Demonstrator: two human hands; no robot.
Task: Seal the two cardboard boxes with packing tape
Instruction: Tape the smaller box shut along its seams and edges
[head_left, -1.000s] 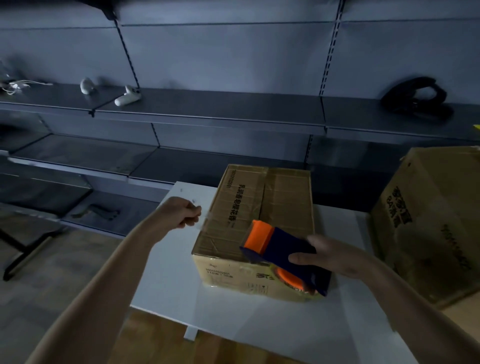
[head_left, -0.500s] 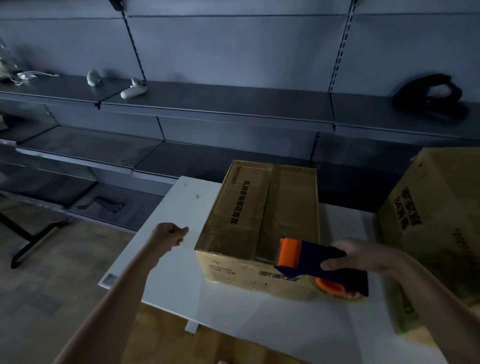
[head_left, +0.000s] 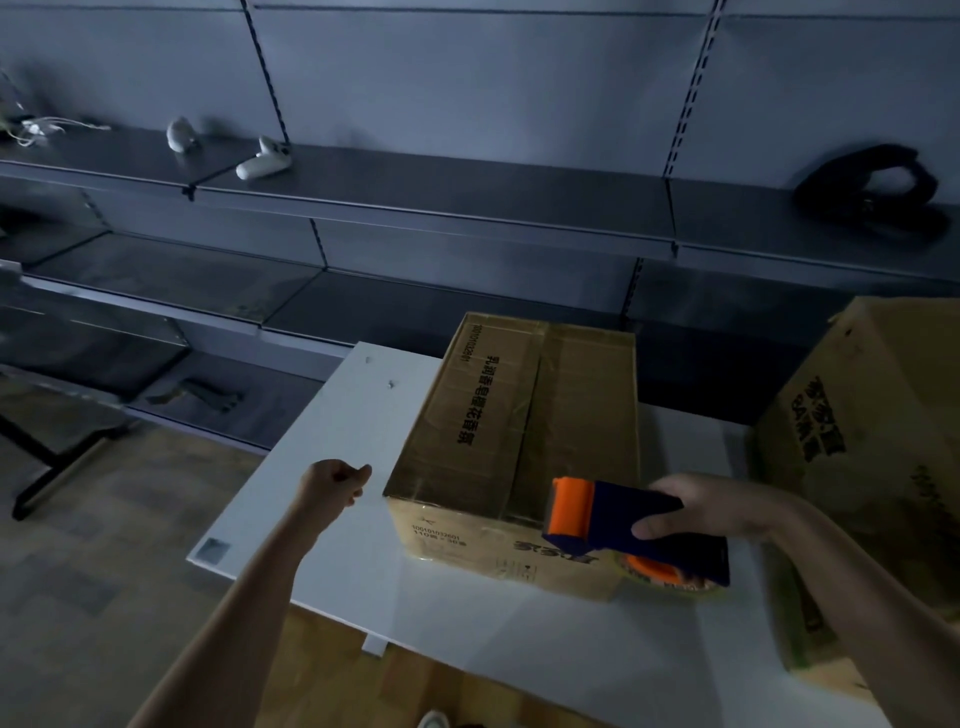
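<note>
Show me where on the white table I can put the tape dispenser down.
Bare table left of the closed box, beyond the left hand; also the front strip before that box. Crowded rightward: tape dispenser, right hand, second box.

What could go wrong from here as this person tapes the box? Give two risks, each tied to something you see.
1. The left hand is a fist beside the box, not pressing it, so a pull from the tape dispenser in the right hand might slide it on the smooth white table.
2. The scene is dim, so tape could easily land off the centre seam.
</note>
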